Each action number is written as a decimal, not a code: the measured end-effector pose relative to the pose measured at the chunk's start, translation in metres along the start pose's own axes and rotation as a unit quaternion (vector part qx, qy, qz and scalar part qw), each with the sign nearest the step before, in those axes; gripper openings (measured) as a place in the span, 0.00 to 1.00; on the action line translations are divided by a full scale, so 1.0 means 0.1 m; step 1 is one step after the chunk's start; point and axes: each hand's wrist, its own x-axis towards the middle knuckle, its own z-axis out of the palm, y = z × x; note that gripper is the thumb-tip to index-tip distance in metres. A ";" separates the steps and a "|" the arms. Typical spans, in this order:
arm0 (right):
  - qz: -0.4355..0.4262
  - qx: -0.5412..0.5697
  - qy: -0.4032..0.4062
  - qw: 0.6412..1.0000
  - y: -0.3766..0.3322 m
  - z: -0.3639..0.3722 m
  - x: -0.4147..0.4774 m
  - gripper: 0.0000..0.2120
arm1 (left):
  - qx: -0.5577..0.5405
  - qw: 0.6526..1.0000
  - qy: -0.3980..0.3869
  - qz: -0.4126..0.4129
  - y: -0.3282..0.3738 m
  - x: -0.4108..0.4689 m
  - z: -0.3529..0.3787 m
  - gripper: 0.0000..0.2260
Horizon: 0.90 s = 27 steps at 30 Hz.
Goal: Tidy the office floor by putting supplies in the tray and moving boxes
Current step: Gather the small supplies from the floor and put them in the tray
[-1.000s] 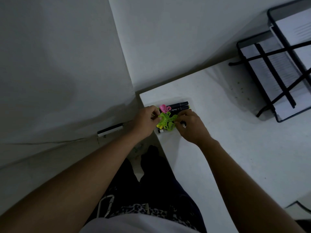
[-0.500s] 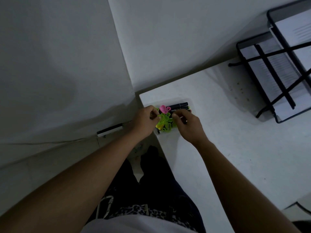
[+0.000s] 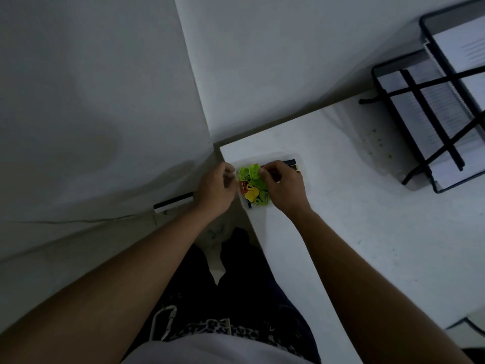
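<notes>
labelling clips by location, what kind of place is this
Probably an office corner: a white desk against plain walls, a black wire paper tray holding printed sheets, and a small clear tray of markers and bright clips.

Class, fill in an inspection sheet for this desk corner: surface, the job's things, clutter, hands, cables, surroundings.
Surface: white desk, mostly bare.
Job's things: clear tray at the desk's corner, holding green and yellow clips and black markers.
Clutter: black wire paper rack with sheets, at the right.
Hands: left hand curled at the tray's edge; right hand over the clips, fingers pinched.
Cables: nothing seen.
Surroundings: grey walls meeting in a corner; dim light.
</notes>
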 end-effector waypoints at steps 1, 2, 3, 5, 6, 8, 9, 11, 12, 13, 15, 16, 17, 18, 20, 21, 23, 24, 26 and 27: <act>-0.009 -0.009 0.000 1.000 -0.02 0.03 0.00 0.11 | 0.007 1.000 -0.004 0.000 -0.03 -0.01 -0.02 0.07; -0.019 -0.023 0.005 1.000 -0.03 0.05 0.01 0.11 | 0.013 1.000 -0.008 0.001 -0.04 -0.03 -0.04 0.07; -0.028 -0.041 0.015 0.999 -0.03 0.07 0.00 0.12 | 0.017 1.000 -0.011 0.002 -0.06 -0.05 -0.07 0.06; -0.026 -0.072 0.045 0.996 0.00 0.07 -0.01 0.13 | 0.025 0.999 -0.021 0.005 -0.09 -0.09 -0.12 0.06; -0.015 -0.079 0.060 0.995 0.01 0.07 -0.01 0.13 | 0.030 0.999 -0.028 0.005 -0.11 -0.11 -0.15 0.06; 0.007 -0.074 0.094 0.993 -0.01 0.07 -0.05 0.12 | 0.039 0.998 -0.042 0.004 -0.16 -0.16 -0.23 0.07; 0.014 -0.062 0.113 0.992 -0.03 0.07 -0.07 0.11 | 0.042 0.998 -0.048 0.003 -0.19 -0.18 -0.26 0.08; 0.013 -0.035 0.140 0.989 -0.10 0.10 -0.15 0.08 | 0.046 0.997 -0.054 0.001 -0.25 -0.23 -0.33 0.08; 0.007 -0.025 0.145 0.989 -0.13 0.12 -0.21 0.07 | 0.046 0.997 -0.059 0.003 -0.28 -0.25 -0.36 0.08; -0.001 -0.018 0.148 0.989 -0.17 0.15 -0.28 0.06 | 0.047 0.997 -0.065 0.004 -0.32 -0.28 -0.39 0.08; -0.020 -0.010 0.149 0.989 -0.24 0.24 -0.44 0.06 | 0.048 0.996 -0.078 0.009 -0.40 -0.33 -0.47 0.07; -0.026 -0.008 0.151 0.988 -0.28 0.30 -0.52 0.06 | 0.050 0.995 -0.082 0.014 -0.45 -0.36 -0.51 0.07; -0.027 -0.007 0.153 0.988 -0.31 0.37 -0.60 0.06 | 0.051 0.995 -0.086 0.018 -0.49 -0.38 -0.55 0.07; -0.028 -0.004 0.159 0.987 -0.35 0.45 -0.70 0.06 | 0.055 0.994 -0.096 0.025 -0.56 -0.42 -0.61 0.07; -0.034 0.001 0.171 0.985 -0.43 0.63 -0.90 0.06 | 0.058 0.991 -0.119 0.036 -0.71 -0.51 -0.73 0.07; -0.037 0.001 0.177 0.983 -0.46 0.72 -0.98 0.06 | 0.059 0.989 -0.127 0.043 -0.78 -0.55 -0.79 0.08; -0.030 0.005 0.183 0.983 -0.52 0.92 -1.17 0.06 | 0.063 0.987 -0.138 0.051 -0.97 -0.65 -0.91 0.08; -0.025 0.008 0.187 0.982 -0.54 1.01 -1.24 0.06 | 0.065 0.986 -0.143 0.052 -1.05 -0.70 -0.96 0.08; -0.012 0.013 0.194 0.981 -0.56 1.20 -1.40 0.06 | 0.072 0.984 -0.156 0.057 -1.24 -0.80 -1.06 0.07; -0.003 0.017 0.190 0.982 -0.56 1.29 -1.46 0.06 | 0.073 0.983 -0.159 0.057 -1.33 -0.84 -1.10 0.07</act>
